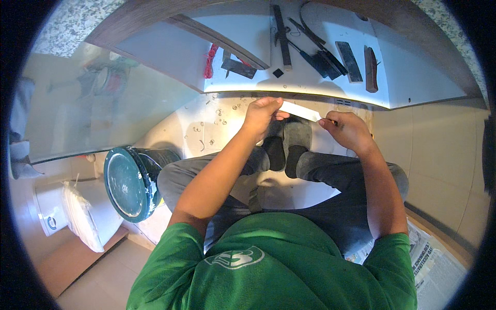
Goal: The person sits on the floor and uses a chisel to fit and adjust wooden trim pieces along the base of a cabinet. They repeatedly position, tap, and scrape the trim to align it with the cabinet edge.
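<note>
My left hand (262,114) pinches one end of a thin white strip (300,111), held level above my feet in dark socks (287,146). My right hand (346,129) is closed at the strip's other end, with a small dark tool tip showing at my fingers. I sit with knees bent in grey trousers on a white board (206,129) dotted with small screws and shavings. Both forearms reach forward from a green shirt.
A white panel (403,72) ahead carries several dark hand tools (330,54), a red cord (210,60) and a wooden-handled tool (370,67). A teal bucket (129,182) lies on its side at my left. A white sack (85,217) sits lower left, newspaper (439,268) lower right.
</note>
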Motion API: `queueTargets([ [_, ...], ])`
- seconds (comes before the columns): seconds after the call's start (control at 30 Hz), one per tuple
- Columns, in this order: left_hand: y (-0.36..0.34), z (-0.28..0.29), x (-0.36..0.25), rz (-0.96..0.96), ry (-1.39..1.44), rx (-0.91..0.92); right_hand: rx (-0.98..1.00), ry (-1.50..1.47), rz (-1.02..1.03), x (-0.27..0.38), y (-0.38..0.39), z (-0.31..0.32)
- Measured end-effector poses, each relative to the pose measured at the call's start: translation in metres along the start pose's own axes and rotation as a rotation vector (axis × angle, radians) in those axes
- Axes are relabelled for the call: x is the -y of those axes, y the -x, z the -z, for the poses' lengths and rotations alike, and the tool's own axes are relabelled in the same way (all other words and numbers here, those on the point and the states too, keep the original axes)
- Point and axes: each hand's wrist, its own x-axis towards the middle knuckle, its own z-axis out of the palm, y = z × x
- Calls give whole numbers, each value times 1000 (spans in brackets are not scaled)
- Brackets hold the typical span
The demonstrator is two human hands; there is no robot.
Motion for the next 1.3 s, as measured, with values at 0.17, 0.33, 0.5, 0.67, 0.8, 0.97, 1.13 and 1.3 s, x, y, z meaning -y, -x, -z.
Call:
queueTargets([
  [0.17, -29, 89, 39, -228, -1045, -267, 45, 31, -54, -7, -5, -1],
  [0.33, -23, 93, 28, -321, -1780, -384, -36, 60, -70, -27, -3, -5],
  [0.5, -50, 19, 30, -707, -1627, 107, -40, -38, -256, -27, -12, 11],
  [0.67, -99, -58, 60, -712, -1772, 285, -74, -88, -298, -40, -16, 19],
  [0.8, -107, -50, 69, -681, -1777, 208, -204, -81, -264, -51, -16, 12],
  [0.97, -88, -8, 74, -656, -1804, 7, -147, -148, -246, -44, -20, 15],
  [1.13, -59, 26, 63, -451, -1803, -191, -58, -159, -296, -42, -21, 19],
  [1.3, -27, 64, 63, -129, -1785, -343, -48, -134, -308, -39, -21, 19],
])
